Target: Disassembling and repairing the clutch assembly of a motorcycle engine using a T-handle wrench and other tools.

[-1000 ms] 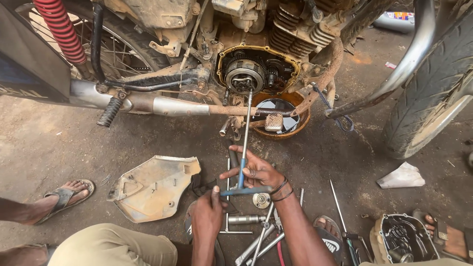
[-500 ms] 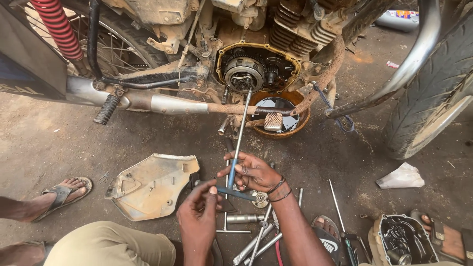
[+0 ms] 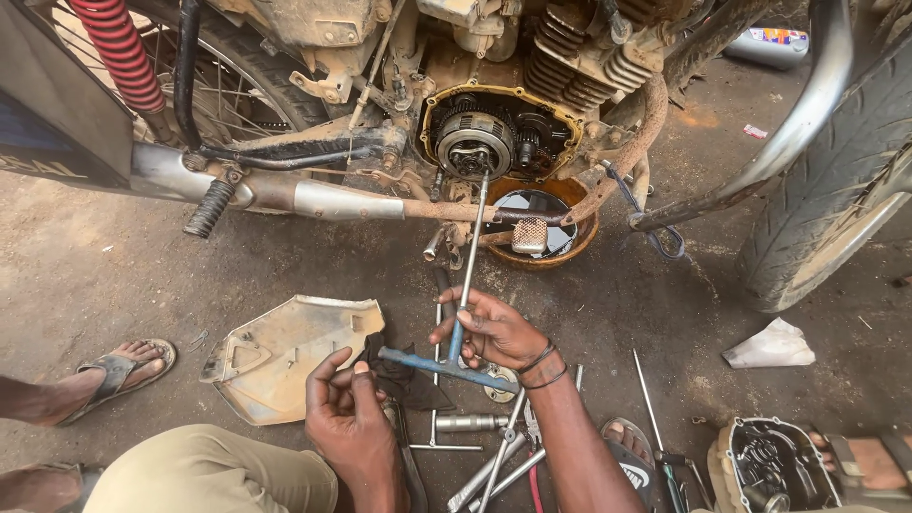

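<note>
From the head camera, your right hand (image 3: 496, 331) grips the blue T-handle wrench (image 3: 463, 313) where shaft meets crossbar — fingers closed around it. Its long shaft runs up to the clutch assembly (image 3: 474, 144) in the open engine case. Your left hand (image 3: 350, 410) sits at the crossbar's left end, fingers curled, apparently pinching it. Loose tools (image 3: 494, 456) lie below, a side cover (image 3: 285, 353) to the left.

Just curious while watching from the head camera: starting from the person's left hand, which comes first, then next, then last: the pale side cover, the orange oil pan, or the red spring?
1. Pale side cover, just left of the left hand.
2. Orange oil pan, up right under the engine.
3. Red coiled spring, far top left.
</note>
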